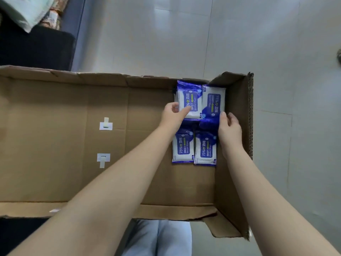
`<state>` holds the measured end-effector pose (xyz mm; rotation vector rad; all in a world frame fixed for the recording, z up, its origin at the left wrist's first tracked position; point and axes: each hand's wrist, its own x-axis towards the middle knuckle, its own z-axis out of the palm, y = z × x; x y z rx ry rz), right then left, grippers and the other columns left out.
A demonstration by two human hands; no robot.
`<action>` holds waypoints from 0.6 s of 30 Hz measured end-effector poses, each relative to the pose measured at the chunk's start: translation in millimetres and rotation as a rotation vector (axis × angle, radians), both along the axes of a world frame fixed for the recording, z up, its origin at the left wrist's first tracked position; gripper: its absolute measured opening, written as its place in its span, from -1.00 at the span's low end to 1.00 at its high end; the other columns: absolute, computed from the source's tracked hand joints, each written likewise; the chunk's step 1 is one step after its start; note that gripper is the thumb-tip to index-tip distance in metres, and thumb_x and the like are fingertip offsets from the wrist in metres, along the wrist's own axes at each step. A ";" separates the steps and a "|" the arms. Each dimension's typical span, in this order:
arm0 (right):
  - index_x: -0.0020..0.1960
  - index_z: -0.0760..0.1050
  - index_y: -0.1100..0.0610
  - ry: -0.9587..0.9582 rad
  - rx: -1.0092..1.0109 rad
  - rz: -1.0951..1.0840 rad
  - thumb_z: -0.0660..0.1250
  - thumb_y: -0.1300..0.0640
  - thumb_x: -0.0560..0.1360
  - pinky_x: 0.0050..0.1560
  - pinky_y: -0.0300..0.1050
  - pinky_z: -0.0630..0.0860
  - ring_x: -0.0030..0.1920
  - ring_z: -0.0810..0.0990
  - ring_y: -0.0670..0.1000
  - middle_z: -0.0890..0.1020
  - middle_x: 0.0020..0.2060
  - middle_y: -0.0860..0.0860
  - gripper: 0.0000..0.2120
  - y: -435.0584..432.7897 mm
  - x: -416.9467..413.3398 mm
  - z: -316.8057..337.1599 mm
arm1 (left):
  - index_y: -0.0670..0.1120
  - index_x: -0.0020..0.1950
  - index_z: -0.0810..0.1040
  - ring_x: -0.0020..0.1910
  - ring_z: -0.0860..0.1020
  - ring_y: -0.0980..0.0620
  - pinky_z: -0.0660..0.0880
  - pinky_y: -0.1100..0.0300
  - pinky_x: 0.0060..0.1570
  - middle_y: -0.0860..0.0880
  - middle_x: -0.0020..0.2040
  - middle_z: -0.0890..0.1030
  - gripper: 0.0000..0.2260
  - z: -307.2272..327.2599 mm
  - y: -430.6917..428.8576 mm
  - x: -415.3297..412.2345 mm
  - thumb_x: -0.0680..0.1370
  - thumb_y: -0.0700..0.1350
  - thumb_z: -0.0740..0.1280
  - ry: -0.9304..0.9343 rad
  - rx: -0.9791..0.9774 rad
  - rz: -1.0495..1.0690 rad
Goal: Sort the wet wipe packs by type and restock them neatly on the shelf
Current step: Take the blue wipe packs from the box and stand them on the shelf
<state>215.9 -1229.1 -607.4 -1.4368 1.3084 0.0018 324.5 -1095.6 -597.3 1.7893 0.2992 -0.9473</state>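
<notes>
Pinching the far-left pack [191,100] with the left hand [172,114] and gripping the edge of the far-right pack [213,100] with the right hand [229,129], the person seems to be squaring matching wipes beyond two nearer packs [183,146] in the cardboard box [55,163]; next, nudge both flush together.

Bare arms, pale blue trousers
Left forearm [120,172] and right forearm [258,182] are uncovered down to the bare left grip [172,115] and right grip [229,130]; pale blue trouser legs [158,237] show at 6 o'clock.
</notes>
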 end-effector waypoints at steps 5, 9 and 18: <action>0.49 0.33 0.14 0.022 -0.005 -0.035 0.27 -0.14 0.58 0.30 0.14 0.51 0.27 0.54 0.04 0.53 0.27 0.02 -0.43 10.9 3.3 -11.4 | -0.03 0.13 0.40 0.04 0.57 0.01 0.57 0.00 0.12 0.02 0.00 0.53 -0.77 -22.4 -1.2 9.4 0.56 -0.11 0.40 -0.012 0.056 0.073; 0.01 0.50 -0.03 -0.014 0.054 -0.174 0.37 -0.06 0.55 0.20 0.15 0.57 0.12 0.63 0.06 0.62 0.06 0.02 -0.87 17.7 11.1 -14.4 | -0.03 0.16 0.42 0.05 0.56 0.04 0.57 0.05 0.06 0.00 0.05 0.55 -0.81 -24.5 10.7 7.9 0.59 -0.14 0.36 0.002 0.020 0.008; -0.06 0.53 -0.01 -0.116 0.214 -0.342 0.39 0.16 0.56 -0.19 -0.16 0.45 -0.04 0.59 0.07 0.65 0.12 0.11 -0.91 35.0 13.0 -5.9 | -0.09 0.30 0.42 -0.13 0.56 0.19 0.40 0.48 -0.49 -0.03 0.13 0.60 -0.73 -18.5 46.5 -5.3 0.61 -0.15 0.32 0.039 -0.023 0.058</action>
